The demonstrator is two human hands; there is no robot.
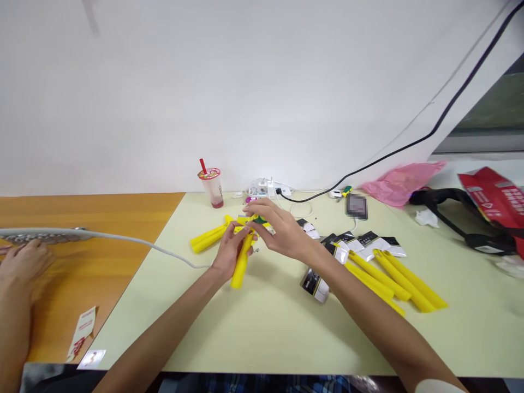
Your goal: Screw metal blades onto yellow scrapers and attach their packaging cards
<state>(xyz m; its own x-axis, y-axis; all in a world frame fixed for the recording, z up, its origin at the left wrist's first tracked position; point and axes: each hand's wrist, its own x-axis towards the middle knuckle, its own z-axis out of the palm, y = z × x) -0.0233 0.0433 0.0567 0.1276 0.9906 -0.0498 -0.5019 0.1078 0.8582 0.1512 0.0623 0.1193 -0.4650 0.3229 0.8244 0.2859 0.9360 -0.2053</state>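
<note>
My left hand is closed around a yellow plastic tube, its lower end pointing toward me. Right above the tube's upper end, my right hand pinches a small green and yellow tool; its tip is hidden by the fingers. More yellow tubes lie just behind my left hand. Tiny dark bits are on the table beside the held tube. To the right, beyond my right forearm, several long yellow tubes lie side by side next to black and white packets.
A cup with a red straw stands near the wall by a white power strip. A grey cable crosses from the left, where another person's hand rests. A pink bag and black headgear sit at right.
</note>
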